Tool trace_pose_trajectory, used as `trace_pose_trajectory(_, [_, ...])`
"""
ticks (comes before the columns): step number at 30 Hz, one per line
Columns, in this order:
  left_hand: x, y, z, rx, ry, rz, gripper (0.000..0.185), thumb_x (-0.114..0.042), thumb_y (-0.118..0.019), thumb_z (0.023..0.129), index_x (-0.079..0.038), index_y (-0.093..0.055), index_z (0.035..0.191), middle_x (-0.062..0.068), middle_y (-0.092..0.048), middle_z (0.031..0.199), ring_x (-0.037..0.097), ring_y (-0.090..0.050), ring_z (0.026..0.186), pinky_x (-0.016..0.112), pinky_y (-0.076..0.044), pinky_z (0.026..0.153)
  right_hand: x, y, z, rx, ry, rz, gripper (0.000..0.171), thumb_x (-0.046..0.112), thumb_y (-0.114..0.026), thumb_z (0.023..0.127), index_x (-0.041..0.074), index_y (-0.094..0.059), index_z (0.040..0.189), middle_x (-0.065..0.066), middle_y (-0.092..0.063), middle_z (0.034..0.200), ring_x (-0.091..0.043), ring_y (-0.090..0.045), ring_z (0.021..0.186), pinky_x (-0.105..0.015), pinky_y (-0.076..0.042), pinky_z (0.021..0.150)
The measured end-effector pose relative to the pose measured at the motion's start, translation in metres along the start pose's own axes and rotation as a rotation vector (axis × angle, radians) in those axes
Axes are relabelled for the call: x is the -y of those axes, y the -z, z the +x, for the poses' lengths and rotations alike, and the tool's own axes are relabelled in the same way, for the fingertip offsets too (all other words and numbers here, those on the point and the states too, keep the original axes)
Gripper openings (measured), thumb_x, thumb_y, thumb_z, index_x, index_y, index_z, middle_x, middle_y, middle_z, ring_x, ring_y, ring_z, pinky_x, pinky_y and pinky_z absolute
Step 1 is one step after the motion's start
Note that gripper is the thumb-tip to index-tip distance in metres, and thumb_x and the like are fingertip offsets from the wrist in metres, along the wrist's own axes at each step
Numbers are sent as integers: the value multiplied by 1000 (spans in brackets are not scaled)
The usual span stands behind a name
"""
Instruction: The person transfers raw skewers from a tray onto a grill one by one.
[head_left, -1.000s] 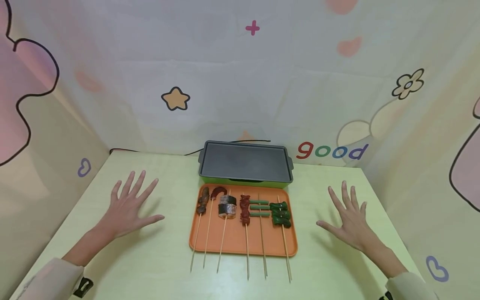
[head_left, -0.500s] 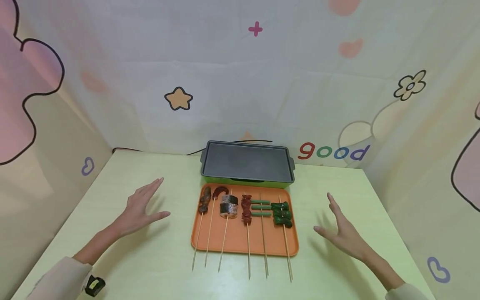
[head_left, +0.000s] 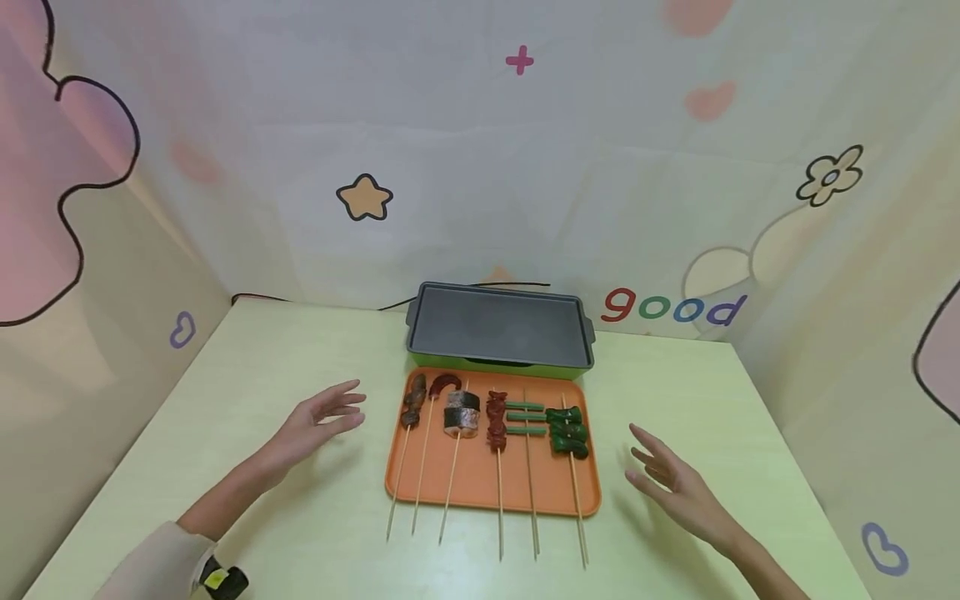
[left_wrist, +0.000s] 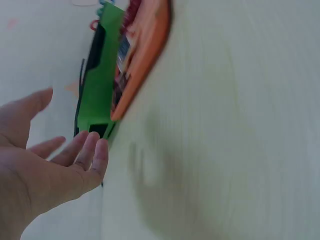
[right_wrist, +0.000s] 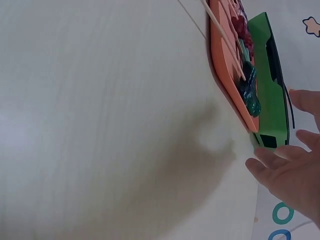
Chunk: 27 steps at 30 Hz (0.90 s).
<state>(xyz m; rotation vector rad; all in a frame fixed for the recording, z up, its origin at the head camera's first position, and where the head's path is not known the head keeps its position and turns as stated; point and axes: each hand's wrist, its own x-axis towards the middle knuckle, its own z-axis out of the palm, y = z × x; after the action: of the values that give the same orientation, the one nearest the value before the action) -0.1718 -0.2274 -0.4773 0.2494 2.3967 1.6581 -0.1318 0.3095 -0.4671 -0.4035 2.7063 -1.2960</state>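
An orange tray (head_left: pixel 472 487) lies mid-table with several food skewers on it, their sticks poking over its front edge. From left to right come a brown skewer (head_left: pixel 413 402), a curled dark red piece (head_left: pixel 446 384), a black-and-white roll (head_left: pixel 461 414), a red meat skewer (head_left: pixel 497 421), green stalks (head_left: pixel 527 417) and dark green peppers (head_left: pixel 568 432). Left of the tray my left hand (head_left: pixel 311 425) hovers over the table, fingers relaxed and holding nothing. My right hand (head_left: pixel 678 492) hovers to the tray's right, also holding nothing, its fingers loosely extended.
Directly behind the tray stands a green electric grill with a dark grey plate (head_left: pixel 501 323). Its black cord (head_left: pixel 397 304) runs along the back edge of the pale table (head_left: pixel 300 533). Printed cloth walls (head_left: pixel 450 167) enclose the back and both sides.
Both hands have come inward toward the tray, and their spread fingers have drawn together and relaxed. The tray, skewers and grill keep their places on the table.
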Motion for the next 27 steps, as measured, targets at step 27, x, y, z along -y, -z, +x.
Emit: trace_pose_trajectory(27, [16,-51,14,74,130,-209,67,-5,-70,93,2,-40,153,27,-50,149,34,-58,129,32,-52,98,-4,-48,-29,329,-288,651,51,18,-60,104,-19,-49,137,-8,-77,115,-12,-75,99,-31,-61,86])
